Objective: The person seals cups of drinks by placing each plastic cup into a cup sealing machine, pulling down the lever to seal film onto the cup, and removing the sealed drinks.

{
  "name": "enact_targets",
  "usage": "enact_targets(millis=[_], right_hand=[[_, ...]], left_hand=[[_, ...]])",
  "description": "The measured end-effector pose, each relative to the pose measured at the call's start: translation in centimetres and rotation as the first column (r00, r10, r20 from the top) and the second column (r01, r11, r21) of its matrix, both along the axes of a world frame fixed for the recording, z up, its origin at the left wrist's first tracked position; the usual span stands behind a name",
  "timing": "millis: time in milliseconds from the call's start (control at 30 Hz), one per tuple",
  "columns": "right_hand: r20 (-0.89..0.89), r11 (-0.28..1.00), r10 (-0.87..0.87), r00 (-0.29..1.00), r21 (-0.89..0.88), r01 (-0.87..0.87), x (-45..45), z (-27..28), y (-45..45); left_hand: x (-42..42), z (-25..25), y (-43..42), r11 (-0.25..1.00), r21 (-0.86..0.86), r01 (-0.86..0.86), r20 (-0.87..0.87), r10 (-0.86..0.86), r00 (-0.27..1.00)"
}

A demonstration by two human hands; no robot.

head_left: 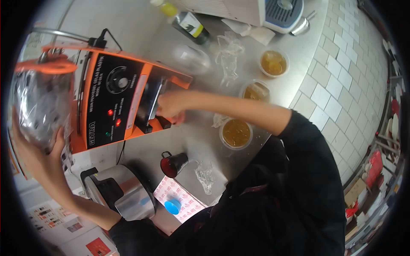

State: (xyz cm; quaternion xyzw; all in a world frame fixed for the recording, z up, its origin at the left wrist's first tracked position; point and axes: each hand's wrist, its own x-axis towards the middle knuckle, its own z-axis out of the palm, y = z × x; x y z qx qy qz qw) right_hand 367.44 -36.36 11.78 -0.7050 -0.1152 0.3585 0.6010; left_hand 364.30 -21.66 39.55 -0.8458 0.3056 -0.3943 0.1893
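Note:
At the far left, my left hand (40,147) is wrapped round a clear, crinkled plastic bundle (40,102) under the orange top part of the sealing machine (109,98). My right hand (171,106) is at the machine's opening, against a dark, shiny-edged part (154,100); its fingers are bent and partly hidden, and what they hold cannot be made out. Two red lights glow on the black panel. Three clear cups of amber drink, a near one (236,133), a middle one (255,91) and a far one (273,63), stand right of the machine.
Crumpled plastic film (228,55) and a dark bottle with a yellow cap (190,26) lie beyond my right arm. A white appliance (239,10) stands at the top. Nearer me are a dark red mug (174,164), a rice cooker (124,190) and a blue cup (173,206).

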Motion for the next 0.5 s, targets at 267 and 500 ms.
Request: enact_targets(millis=[267, 500], right_hand=[[0.992, 0.658, -0.004, 0.127, -0.093, 0.747, 8.0, 22.0, -10.2], [0.814, 0.775, -0.350, -0.463, 0.529, 0.345, 30.0, 37.8, -1.5]], left_hand=[[-2.1, 2.4, -0.9, 0.999, 0.032, -0.030, -0.038, 0.031, 0.999], [-0.1, 1.9, 0.1, 0.958, -0.287, -0.018, 0.065, 0.038, 0.997]])
